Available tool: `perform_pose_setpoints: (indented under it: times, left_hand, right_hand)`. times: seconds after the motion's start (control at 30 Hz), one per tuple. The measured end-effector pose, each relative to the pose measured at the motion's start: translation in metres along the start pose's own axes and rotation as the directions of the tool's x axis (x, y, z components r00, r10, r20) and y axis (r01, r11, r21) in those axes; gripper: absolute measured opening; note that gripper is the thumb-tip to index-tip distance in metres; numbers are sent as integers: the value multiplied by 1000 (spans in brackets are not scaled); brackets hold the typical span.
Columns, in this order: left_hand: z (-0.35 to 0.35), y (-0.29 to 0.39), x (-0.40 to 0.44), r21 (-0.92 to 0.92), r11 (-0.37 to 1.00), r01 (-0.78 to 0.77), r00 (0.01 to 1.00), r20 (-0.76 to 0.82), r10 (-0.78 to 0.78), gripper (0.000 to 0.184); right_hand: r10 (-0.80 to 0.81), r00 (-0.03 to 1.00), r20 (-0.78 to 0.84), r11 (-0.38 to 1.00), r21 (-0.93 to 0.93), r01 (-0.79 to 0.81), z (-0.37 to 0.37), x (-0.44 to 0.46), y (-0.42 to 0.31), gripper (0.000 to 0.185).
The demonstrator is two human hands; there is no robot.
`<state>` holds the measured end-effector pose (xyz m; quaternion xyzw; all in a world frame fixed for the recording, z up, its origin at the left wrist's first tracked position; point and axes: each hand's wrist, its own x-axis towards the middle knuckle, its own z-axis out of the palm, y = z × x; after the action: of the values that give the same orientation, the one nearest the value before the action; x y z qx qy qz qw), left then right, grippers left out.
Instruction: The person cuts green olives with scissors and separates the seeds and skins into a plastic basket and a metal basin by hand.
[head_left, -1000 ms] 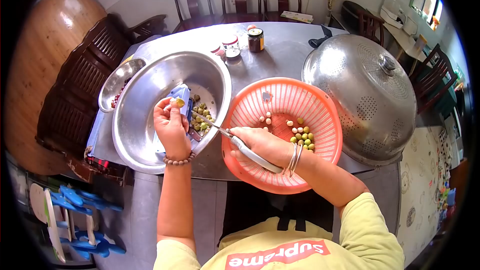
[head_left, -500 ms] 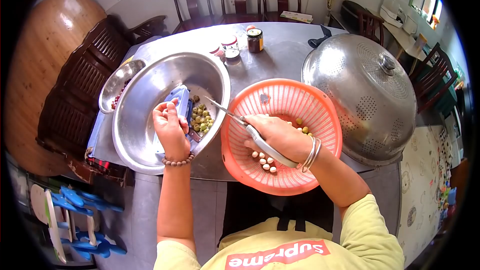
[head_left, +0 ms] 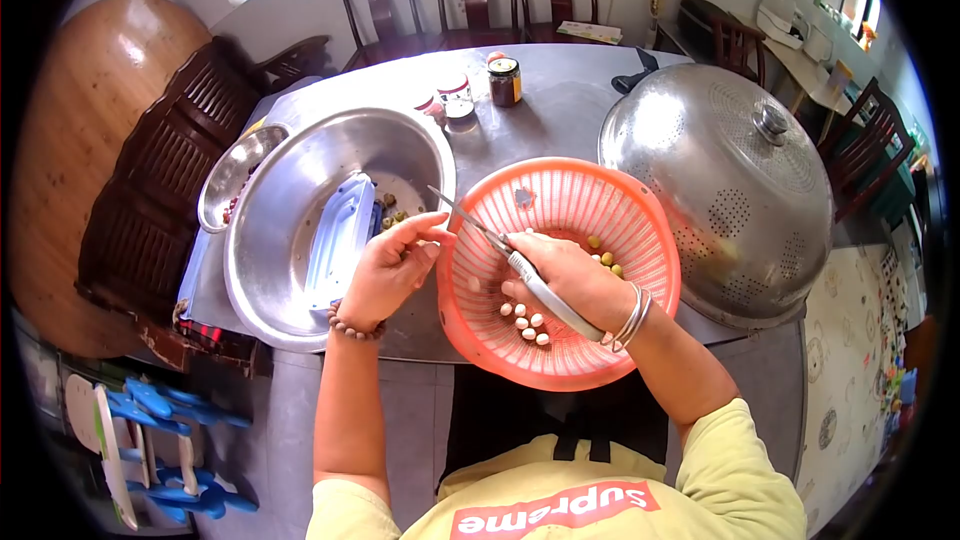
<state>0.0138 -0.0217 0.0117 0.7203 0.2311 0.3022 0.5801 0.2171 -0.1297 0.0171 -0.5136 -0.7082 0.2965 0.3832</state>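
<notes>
My right hand (head_left: 575, 280) is wrapped around the grey handle of a pair of scissors (head_left: 530, 280) above the orange plastic basket (head_left: 650, 220). The blades point up and left. Beside their tips, my left hand (head_left: 395, 265) has its thumb and fingertips drawn together in a pinch; whatever they hold is too small to make out. White seed-like pieces (head_left: 528, 322) and olive-green round ones (head_left: 608, 259) lie in the basket. In the steel basin (head_left: 240, 270), a pale blue tray (head_left: 340, 235) sits next to several green round pieces (head_left: 397, 218), partly hidden by my left hand.
A large perforated steel colander (head_left: 715, 200) stands upside down at right. Left of the basin is a smaller steel bowl (head_left: 212, 190) with dark red pieces. Jars, including a dark one (head_left: 505, 85), stand at the back of the table. Wooden chairs (head_left: 380, 0) line the far side.
My left hand has moved right and slightly down from over the basin to the scissor tips, uncovering the blue tray. My right hand has barely moved and still grips the scissors.
</notes>
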Motion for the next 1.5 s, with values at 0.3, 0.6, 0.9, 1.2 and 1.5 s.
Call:
perform_pose_setpoints:
  times: [0.3, 0.6, 0.9, 1.2, 1.5]
  left_hand:
    - [-19, -8, 1, -476, 879, 19, 816, -500, -289, 15]
    - [-25, -10, -1, -522, 853, 27, 803, -497, -330, 25]
    - [-25, -14, -1, -571, 819, -53, 821, -493, -290, 22]
    - [-24, -18, 0, -513, 854, -83, 879, -441, -179, 17]
    - [-21, -13, -2, -516, 850, -103, 900, -412, -141, 21]
  right_hand:
    - [161, 977, 137, 982, 75, -172, 4, 8, -13, 26]
    - [-11, 996, 86, 999, -31, 14, 12, 20, -16, 22]
    - [-6, 989, 145, 997, -72, 17, 20, 28, -14, 18]
    - [-55, 998, -2, 981, -185, 54, 25, 24, -7, 11]
    - [-158, 987, -36, 971, -187, 148, 29, 24, 0, 22]
